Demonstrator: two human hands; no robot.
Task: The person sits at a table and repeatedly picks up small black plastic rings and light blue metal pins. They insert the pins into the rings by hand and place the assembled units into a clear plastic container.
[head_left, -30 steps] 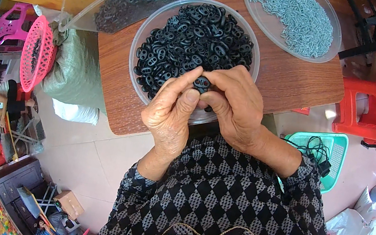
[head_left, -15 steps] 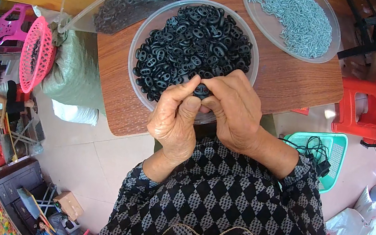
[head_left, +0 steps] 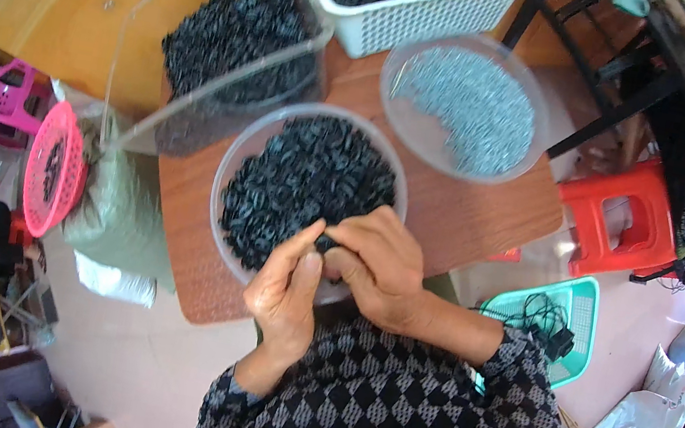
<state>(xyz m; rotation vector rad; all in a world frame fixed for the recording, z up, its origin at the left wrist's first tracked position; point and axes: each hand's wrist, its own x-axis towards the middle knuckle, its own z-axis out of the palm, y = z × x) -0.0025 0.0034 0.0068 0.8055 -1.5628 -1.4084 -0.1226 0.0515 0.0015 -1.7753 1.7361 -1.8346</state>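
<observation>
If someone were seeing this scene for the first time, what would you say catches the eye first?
Most striking are the two hands, left hand and right hand, pinching one small black part together over the near rim of a clear round bowl heaped with black rings. Behind it on the wooden table stand a second clear bowl of grey metal pieces and a white basket of more black parts.

Bare table (head_left: 490, 208) lies right of the hands; 2 bowls (head_left: 244, 151) (head_left: 394, 131) crowd the far side.
</observation>
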